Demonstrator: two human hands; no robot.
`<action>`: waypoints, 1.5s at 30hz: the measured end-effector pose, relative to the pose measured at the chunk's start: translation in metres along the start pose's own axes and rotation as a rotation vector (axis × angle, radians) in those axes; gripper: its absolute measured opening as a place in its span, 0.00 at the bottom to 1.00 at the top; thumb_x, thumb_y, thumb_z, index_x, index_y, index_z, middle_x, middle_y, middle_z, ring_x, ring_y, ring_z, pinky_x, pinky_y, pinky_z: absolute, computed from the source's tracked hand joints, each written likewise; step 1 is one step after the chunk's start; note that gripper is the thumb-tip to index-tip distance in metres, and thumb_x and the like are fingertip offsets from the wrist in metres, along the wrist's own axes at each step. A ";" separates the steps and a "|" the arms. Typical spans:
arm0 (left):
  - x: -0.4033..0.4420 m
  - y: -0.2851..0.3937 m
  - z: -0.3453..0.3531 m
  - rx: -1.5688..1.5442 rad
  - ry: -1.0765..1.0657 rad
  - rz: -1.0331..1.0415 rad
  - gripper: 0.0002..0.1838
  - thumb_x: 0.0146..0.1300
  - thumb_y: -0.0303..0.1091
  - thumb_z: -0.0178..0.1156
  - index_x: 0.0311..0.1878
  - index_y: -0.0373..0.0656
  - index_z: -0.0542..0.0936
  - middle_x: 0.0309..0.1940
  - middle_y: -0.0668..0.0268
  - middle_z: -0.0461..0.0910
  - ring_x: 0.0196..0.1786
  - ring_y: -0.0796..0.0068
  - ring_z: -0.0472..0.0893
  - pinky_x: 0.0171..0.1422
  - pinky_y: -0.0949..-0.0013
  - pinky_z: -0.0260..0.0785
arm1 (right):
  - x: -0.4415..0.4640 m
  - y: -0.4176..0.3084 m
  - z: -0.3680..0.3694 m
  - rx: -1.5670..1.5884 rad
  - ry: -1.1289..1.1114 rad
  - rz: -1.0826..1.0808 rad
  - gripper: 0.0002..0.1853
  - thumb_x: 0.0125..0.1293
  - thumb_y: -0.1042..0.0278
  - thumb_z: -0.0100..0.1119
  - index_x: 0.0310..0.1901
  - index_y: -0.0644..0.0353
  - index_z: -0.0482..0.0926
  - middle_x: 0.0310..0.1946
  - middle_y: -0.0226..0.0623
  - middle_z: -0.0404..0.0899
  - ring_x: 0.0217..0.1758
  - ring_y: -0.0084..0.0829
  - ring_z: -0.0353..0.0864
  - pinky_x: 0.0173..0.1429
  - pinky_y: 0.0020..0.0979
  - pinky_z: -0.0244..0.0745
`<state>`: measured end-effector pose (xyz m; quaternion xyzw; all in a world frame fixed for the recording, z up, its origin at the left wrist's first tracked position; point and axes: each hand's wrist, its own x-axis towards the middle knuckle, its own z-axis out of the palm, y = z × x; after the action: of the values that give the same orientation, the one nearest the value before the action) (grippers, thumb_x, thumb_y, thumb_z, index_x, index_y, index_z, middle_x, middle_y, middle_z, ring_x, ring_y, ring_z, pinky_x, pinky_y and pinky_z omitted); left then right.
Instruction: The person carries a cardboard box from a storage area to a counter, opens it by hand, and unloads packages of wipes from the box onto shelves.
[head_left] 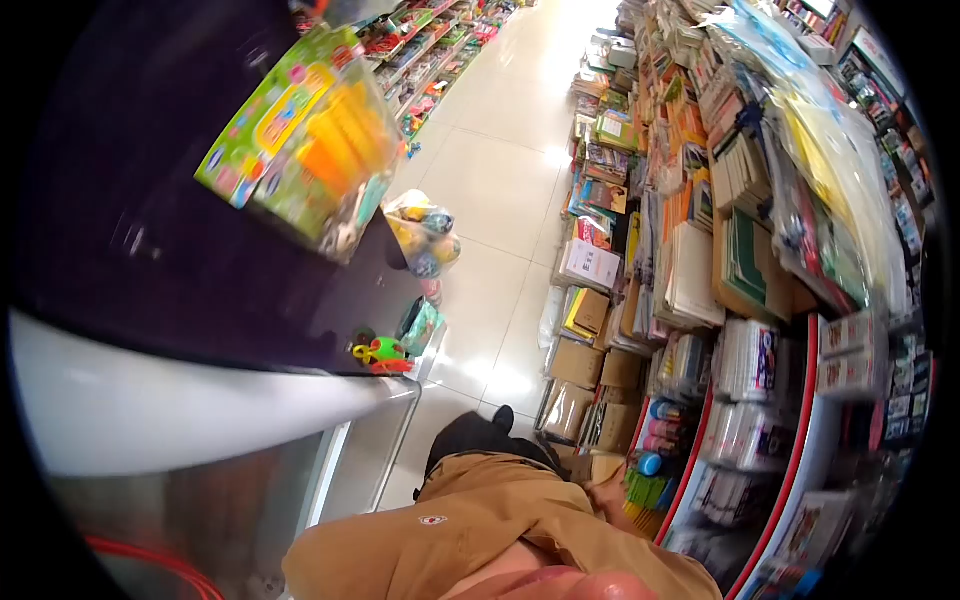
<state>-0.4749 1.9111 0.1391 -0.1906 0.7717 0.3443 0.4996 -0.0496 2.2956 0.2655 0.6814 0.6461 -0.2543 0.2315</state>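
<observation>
My right forearm comes out of a brown sleeve and hangs beside the shelf on the right. Its hand is mostly hidden, and the fingers cannot be made out. Closest to it are green and yellow packs and a blue round lid. My left hand is out of sight. On the left, a green-carded toy pack with orange-yellow pieces lies over a dark surface. Near that surface's edge sits a small green and red toy.
Stacked books and notebooks line the right side, with red-edged shelves nearer me. A tiled aisle runs ahead between the displays. Bagged coloured balls hang by the dark surface. A white-edged cabinet stands at lower left.
</observation>
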 end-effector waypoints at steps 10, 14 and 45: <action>0.060 0.188 0.067 -0.185 0.026 -0.093 0.25 0.71 0.46 0.55 0.66 0.43 0.72 0.49 0.51 0.82 0.46 0.54 0.84 0.45 0.51 0.79 | 0.202 -0.257 -0.161 0.062 0.149 -0.179 0.75 0.39 0.42 0.79 0.83 0.37 0.32 0.68 0.66 0.63 0.69 0.63 0.69 0.73 0.52 0.67; 0.087 0.271 0.083 -0.265 0.047 -0.124 0.25 0.71 0.46 0.55 0.65 0.43 0.72 0.49 0.51 0.82 0.45 0.55 0.84 0.45 0.52 0.79 | 0.264 -0.375 -0.202 0.049 0.075 -0.116 0.74 0.40 0.42 0.82 0.83 0.37 0.35 0.71 0.66 0.62 0.72 0.62 0.67 0.73 0.53 0.66; 0.400 1.092 0.100 -0.363 0.048 -0.225 0.22 0.72 0.46 0.54 0.62 0.45 0.74 0.45 0.54 0.83 0.41 0.60 0.84 0.41 0.54 0.78 | 0.733 -1.141 -0.576 -0.056 0.154 -0.208 0.75 0.37 0.42 0.83 0.83 0.38 0.38 0.67 0.63 0.67 0.71 0.58 0.69 0.72 0.53 0.69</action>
<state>-1.2797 2.7569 0.1241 -0.3705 0.6826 0.4151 0.4739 -1.1346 3.2919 0.2466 0.6214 0.7361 -0.2059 0.1724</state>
